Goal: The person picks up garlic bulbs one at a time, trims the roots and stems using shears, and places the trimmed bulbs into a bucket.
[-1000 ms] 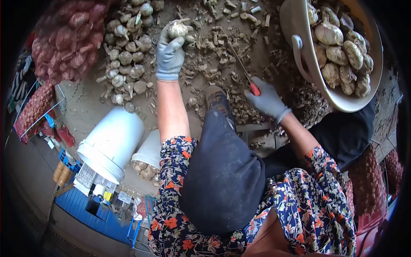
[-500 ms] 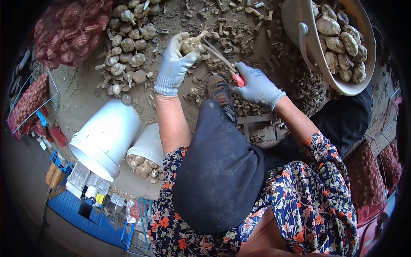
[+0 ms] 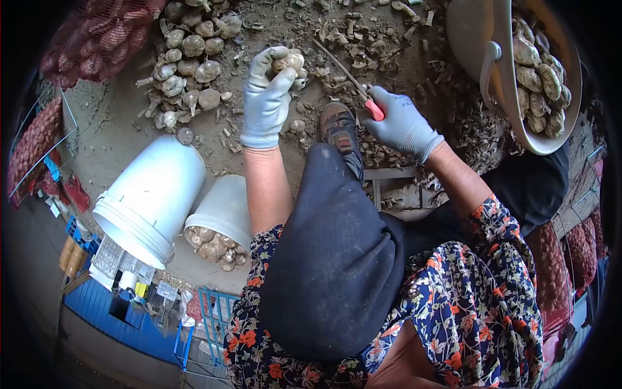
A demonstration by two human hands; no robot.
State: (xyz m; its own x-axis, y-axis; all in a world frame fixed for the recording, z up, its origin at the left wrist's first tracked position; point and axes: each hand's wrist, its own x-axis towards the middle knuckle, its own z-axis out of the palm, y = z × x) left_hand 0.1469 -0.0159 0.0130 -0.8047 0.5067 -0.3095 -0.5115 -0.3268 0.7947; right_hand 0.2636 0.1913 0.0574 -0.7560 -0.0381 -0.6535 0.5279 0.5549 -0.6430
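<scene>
My left hand (image 3: 267, 104), in a grey-white glove, is closed around a garlic bulb (image 3: 288, 61), its fingers and thumb on the bulb's sides. To its right, my gloved right hand (image 3: 403, 123) grips a red-handled knife (image 3: 350, 74). The long thin blade points up and left toward the bulb, with a gap between them. Loose garlic bulbs (image 3: 193, 45) lie in a heap on the ground left of my left hand. Dry stalk and leaf scraps (image 3: 363, 48) cover the dirt beyond the knife.
A pale bucket (image 3: 479, 71) holding garlic bulbs tilts at upper right. Two white buckets lie at left, a larger one (image 3: 152, 194) and a smaller one (image 3: 223, 207) with bulbs at its mouth. A red mesh sack (image 3: 100, 39) sits at upper left. My shoe (image 3: 340, 129) is below the hands.
The knife has moved away from the bulb, rightward and slightly down with my right hand. My left hand has turned the bulb, and the stem seen on it earlier no longer shows.
</scene>
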